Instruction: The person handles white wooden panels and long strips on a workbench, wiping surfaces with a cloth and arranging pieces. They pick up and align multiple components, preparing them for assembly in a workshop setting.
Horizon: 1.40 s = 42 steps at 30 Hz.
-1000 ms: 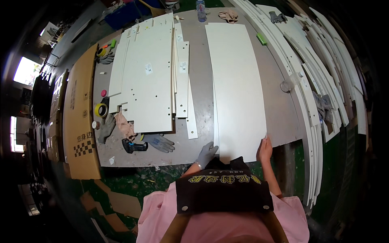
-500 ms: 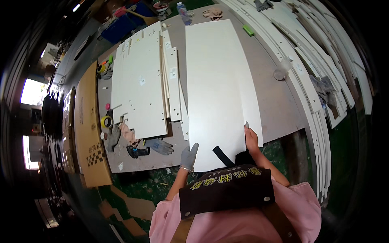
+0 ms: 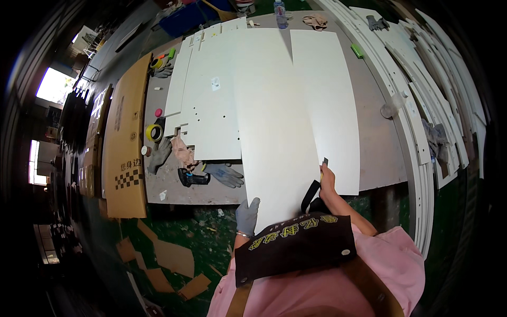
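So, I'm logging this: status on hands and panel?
Left hand holding white panel; right hand at right edge with small tool. Panel overlaps second panel, black strap nearby.

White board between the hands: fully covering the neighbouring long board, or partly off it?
Partly off: right of the white board, the neighbouring long board lies exposed.

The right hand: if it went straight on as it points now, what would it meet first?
Probably the white panel on the table, right of the held panel; height is unclear, so the right hand might pass above it.
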### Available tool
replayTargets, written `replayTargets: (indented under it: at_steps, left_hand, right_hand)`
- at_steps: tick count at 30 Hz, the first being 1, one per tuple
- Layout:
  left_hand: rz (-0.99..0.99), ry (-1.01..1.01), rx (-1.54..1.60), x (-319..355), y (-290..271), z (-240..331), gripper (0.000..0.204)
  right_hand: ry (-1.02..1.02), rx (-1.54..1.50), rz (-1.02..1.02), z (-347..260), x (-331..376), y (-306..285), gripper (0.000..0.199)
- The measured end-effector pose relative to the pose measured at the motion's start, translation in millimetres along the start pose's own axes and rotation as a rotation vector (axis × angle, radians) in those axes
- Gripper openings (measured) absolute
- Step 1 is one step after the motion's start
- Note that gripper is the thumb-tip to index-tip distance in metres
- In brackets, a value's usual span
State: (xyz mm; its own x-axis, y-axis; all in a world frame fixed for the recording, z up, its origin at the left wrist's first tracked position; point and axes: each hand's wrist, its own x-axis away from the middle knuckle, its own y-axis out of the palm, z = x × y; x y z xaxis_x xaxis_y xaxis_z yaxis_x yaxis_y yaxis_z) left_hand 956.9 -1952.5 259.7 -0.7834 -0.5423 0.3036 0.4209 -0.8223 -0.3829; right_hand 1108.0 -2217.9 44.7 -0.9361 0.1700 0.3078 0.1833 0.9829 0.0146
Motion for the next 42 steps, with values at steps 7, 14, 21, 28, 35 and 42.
replayTargets:
  at_steps: [7, 14, 21, 28, 35, 42]
  left_hand:
    - [0.046, 0.025, -0.097, -44, -42, -53, 0.044]
    - [0.052, 0.106, -0.426, -149, -142, 41, 0.071]
    - [0.172, 0.476, -1.111, -207, -114, -39, 0.070]
    - [0.013, 0.758, -0.658, -172, -66, -13, 0.051]
    - [-0.628, 0.325, -0.325, -88, 106, -3, 0.067]
    - [-0.463, 0.942, -0.919, -68, 149, 23, 0.069]
  right_hand:
    - [0.220, -0.180, -0.127, -138, 35, 87, 0.036]
    - [0.161, 0.086, -0.601, -228, 38, 164, 0.037]
    - [0.366, -0.103, -0.281, -165, 37, 67, 0.032]
    - [-0.048, 0.171, 0.367, -76, 47, -131, 0.034]
    - [0.098, 0.232, 0.423, -57, 43, -170, 0.040]
    - [0.200, 0.148, 0.344, -80, 54, -159, 0.040]
